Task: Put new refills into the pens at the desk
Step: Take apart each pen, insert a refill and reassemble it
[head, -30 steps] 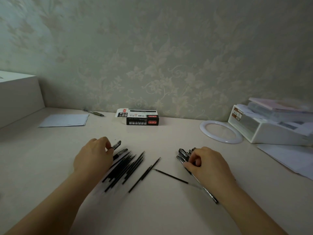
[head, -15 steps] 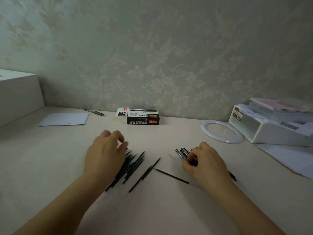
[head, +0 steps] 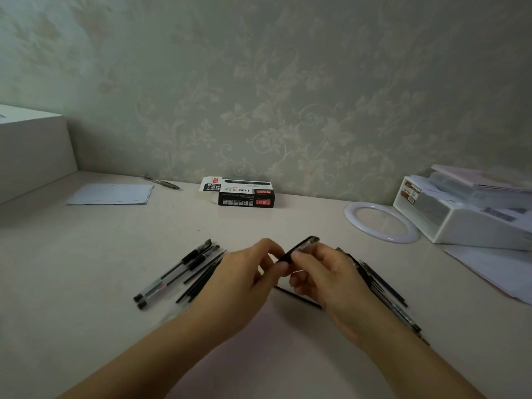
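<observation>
Both hands have left the desk [head: 86,254] and met; left hand [head: 244,277] and right hand [head: 325,275] pinch one pen [head: 302,246]; refills [head: 201,275] lie beside.

A wall [head: 288,82] papered in pale grey-green with a faint leaf-and-vine pattern fills the upper half of the view. Below it a smooth cream tabletop [head: 86,269] runs right up to the wall, and a white boxy block [head: 31,148] rises at its far left edge. The light is dim and even, with soft shadows along the wall's foot
</observation>
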